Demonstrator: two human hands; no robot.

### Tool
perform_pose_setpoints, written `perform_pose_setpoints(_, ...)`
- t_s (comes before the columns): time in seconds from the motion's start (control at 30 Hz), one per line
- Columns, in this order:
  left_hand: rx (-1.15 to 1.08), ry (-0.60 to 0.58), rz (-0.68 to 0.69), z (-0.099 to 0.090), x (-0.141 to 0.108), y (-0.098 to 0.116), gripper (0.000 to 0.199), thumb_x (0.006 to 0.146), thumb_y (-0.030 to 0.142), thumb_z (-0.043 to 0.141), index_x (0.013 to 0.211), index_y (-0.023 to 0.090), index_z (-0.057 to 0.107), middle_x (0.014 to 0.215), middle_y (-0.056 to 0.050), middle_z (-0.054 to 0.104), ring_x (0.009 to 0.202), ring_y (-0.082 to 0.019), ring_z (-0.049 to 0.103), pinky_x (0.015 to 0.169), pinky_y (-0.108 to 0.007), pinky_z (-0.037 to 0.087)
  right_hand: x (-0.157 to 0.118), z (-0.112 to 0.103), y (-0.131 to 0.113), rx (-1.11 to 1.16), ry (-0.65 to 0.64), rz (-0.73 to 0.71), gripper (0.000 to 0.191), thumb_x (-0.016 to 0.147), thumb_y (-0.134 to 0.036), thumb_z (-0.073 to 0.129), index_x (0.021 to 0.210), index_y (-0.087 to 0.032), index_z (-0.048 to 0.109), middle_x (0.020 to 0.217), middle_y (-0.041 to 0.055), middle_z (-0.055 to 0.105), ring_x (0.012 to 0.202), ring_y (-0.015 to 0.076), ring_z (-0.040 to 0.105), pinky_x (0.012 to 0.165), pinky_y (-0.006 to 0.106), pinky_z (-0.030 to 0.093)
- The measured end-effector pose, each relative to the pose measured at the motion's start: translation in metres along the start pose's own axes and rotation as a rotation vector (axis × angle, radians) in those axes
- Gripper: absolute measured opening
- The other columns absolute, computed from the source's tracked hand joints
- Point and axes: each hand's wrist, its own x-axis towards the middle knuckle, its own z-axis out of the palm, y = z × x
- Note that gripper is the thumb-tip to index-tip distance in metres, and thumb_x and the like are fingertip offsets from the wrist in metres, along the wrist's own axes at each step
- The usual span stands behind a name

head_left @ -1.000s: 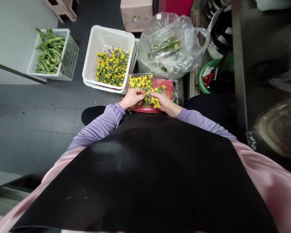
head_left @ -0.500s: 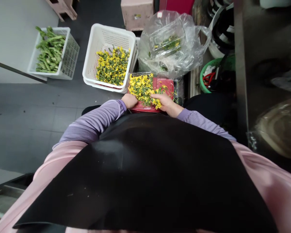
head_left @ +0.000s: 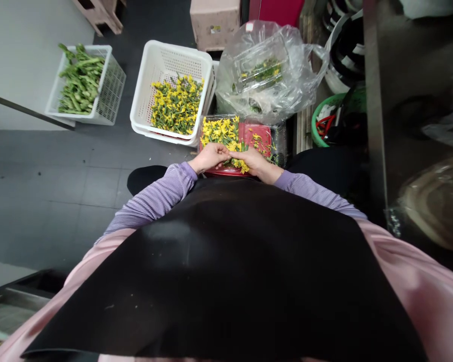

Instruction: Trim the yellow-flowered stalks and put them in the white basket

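My right hand (head_left: 255,163) is closed around a small bunch of yellow-flowered stems (head_left: 240,163), blossoms poking out below the fingers. Against it, fingertip to fingertip, my left hand (head_left: 212,157) is pinched; whatever lies in that pinch is too small to make out. Both hands are over a red tray (head_left: 226,172) in front of my apron. Loose yellow flowers with green stems (head_left: 219,129) are heaped on its left side. On the right, a red lid-like section (head_left: 260,131) carries scattered bits, beside a clear plastic box (head_left: 279,138) with green scraps.
A white basket (head_left: 142,95) with yellow flowers stands ahead left; another white basket (head_left: 115,88) of thick green stalks is farther left. Ahead lies a clear plastic bag (head_left: 305,65) with a plastic box inside. A green basin (head_left: 317,133) and a metal counter edge (head_left: 375,110) are right.
My left hand has moved up and right from the tray's left edge to meet my right hand. The right hand stays nearly in place, still holding the flowered stems.
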Motion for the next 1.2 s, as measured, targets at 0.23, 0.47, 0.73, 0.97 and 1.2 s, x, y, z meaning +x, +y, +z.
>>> perform_pose_setpoints(0.23, -0.158, -0.005, -0.014, 0.006, -0.01, 0.001, 0.028, 0.087, 0.032, 0.081, 0.072, 0.013, 0.067, 0.052, 0.002, 0.06, 0.037, -0.003, 0.041, 0.041, -0.02, 0.028, 0.002, -0.005, -0.001, 0.042, 0.145, -0.039, 0.029, 0.065, -0.029, 0.09, 0.084, -0.019, 0.07, 0.081, 0.0032, 0.077, 0.097, 0.0256, 0.075, 0.099, 0.044, 0.057)
perform_pose_setpoints(0.47, -0.113, -0.054, -0.035, 0.017, -0.017, 0.002, 0.03, 0.095, 0.026, 0.068, 0.068, 0.014, 0.063, 0.044, 0.005, 0.051, 0.035, -0.004, 0.04, 0.041, -0.019, 0.028, 0.003, 0.002, 0.009, -0.075, 0.341, -0.233, 0.033, 0.064, -0.035, 0.088, 0.081, -0.019, 0.064, 0.081, 0.0017, 0.073, 0.091, 0.023, 0.07, 0.089, 0.04, 0.057)
perform_pose_setpoints(0.73, 0.151, 0.052, 0.164, 0.015, -0.011, -0.009, 0.019, 0.083, 0.007, 0.055, 0.068, 0.016, 0.061, 0.057, 0.004, 0.058, 0.052, -0.008, 0.051, 0.059, -0.022, 0.042, -0.001, 0.007, 0.007, 0.047, 0.22, -0.032, 0.021, 0.068, -0.021, 0.085, 0.074, -0.018, 0.065, 0.071, -0.0006, 0.07, 0.077, 0.0191, 0.069, 0.08, 0.034, 0.057)
perform_pose_setpoints(0.97, 0.934, 0.354, 0.033, -0.021, 0.016, -0.029, 0.024, 0.096, 0.029, 0.059, 0.098, 0.012, 0.076, 0.104, -0.019, 0.076, 0.102, -0.03, 0.072, 0.088, -0.036, 0.053, 0.0, -0.007, -0.013, 0.199, 0.148, 0.096, 0.008, 0.085, -0.019, 0.072, 0.079, -0.018, 0.068, 0.068, -0.0005, 0.069, 0.06, 0.0147, 0.062, 0.065, 0.031, 0.057)
perform_pose_setpoints(1.2, 0.949, 0.378, 0.069, -0.014, 0.037, -0.041, 0.029, 0.094, 0.018, 0.055, 0.114, 0.009, 0.074, 0.12, -0.022, 0.072, 0.106, -0.031, 0.072, 0.093, -0.039, 0.052, -0.01, -0.004, -0.017, 0.215, 0.203, 0.143, 0.013, 0.089, -0.009, 0.065, 0.078, -0.015, 0.068, 0.069, 0.0006, 0.07, 0.059, 0.012, 0.062, 0.053, 0.024, 0.051)
